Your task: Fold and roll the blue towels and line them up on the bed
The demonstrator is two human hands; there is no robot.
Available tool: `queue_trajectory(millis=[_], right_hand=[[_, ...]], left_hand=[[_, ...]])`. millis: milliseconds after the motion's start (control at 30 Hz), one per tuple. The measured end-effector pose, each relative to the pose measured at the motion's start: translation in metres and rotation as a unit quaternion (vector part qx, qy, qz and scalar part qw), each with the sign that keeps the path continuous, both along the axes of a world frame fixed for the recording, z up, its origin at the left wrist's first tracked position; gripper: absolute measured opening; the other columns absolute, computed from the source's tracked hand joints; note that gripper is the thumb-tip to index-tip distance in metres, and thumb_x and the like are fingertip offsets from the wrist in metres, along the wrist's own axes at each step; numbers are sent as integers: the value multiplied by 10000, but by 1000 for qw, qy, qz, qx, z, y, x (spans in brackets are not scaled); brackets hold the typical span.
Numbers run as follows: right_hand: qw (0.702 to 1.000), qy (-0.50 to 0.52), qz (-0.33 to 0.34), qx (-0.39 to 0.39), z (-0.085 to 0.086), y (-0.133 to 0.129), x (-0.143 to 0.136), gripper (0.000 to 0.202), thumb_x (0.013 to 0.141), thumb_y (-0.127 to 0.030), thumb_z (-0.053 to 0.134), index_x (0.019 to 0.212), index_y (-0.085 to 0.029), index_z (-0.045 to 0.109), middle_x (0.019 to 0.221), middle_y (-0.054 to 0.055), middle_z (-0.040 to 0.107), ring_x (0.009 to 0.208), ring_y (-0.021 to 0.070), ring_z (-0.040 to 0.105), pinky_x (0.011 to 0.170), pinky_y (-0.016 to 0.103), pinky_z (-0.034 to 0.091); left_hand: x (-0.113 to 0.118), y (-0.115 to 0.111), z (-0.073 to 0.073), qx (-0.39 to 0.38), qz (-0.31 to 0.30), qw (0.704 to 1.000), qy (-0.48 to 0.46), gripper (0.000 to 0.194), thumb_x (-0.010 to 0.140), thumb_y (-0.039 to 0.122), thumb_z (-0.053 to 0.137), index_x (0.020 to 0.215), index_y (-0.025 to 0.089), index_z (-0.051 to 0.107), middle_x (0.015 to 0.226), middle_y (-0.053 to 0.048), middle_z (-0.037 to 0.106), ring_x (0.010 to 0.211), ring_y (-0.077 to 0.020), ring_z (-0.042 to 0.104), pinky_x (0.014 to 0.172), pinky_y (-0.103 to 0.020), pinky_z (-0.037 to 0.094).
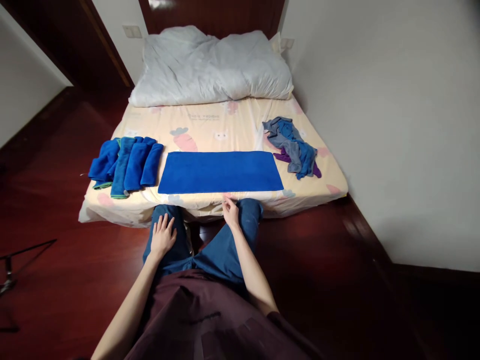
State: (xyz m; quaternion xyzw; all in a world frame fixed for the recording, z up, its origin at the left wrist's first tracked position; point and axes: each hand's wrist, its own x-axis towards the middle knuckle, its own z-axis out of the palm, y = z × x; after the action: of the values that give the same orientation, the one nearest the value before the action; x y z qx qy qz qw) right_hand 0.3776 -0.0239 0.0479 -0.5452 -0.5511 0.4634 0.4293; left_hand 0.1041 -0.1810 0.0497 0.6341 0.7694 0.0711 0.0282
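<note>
A blue towel (221, 172) lies flat near the front edge of the bed. My left hand (163, 236) rests on my left thigh with its fingers spread, holding nothing. Over the inner side of my right knee is my right hand (230, 212), close to the bed's edge and below the towel; its thumb and fingertips are pressed together, and anything between them is too small to make out. Several rolled or folded blue towels (137, 162) sit left of the flat one. To its right lies a crumpled heap of grey, blue and purple cloths (292, 145).
The bed (150, 122) has a pale yellow patterned sheet. A white quilt (213, 67) is bunched at its far end. A wall (375, 125) stands on the right. On the dark red floor at left is a thin black stand (9, 275).
</note>
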Motion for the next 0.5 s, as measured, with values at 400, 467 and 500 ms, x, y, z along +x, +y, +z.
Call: queue_trajectory(millis=[400, 467, 500], right_hand=[[982, 152, -95, -65, -39, 37, -33, 390, 880, -384, 578, 1127, -115, 716, 1289, 161, 685, 1061, 248, 718, 976, 396, 580], [971, 185, -129, -83, -38, 40, -39, 379, 848, -405, 637, 1075, -114, 721, 1311, 165, 669, 1105, 265, 699, 988, 411, 579], [962, 209, -146, -95, -37, 41, -43, 385, 833, -412, 664, 1067, -112, 716, 1321, 171, 661, 1128, 274, 688, 998, 419, 576]], left_hand=[[8, 27, 1, -22, 18, 999, -33, 447, 930, 319, 449, 1278, 133, 658, 1551, -196, 431, 1504, -395, 283, 1196, -604, 287], [8, 48, 10, -20, -7, 997, -80, 422, 933, 336, 439, 1207, 127, 682, 1467, -193, 525, 1443, -366, 400, 1183, -542, 348], [9, 62, 17, -22, -28, 993, -110, 419, 940, 346, 428, 1193, 129, 682, 1412, -182, 576, 1386, -341, 476, 1166, -501, 387]])
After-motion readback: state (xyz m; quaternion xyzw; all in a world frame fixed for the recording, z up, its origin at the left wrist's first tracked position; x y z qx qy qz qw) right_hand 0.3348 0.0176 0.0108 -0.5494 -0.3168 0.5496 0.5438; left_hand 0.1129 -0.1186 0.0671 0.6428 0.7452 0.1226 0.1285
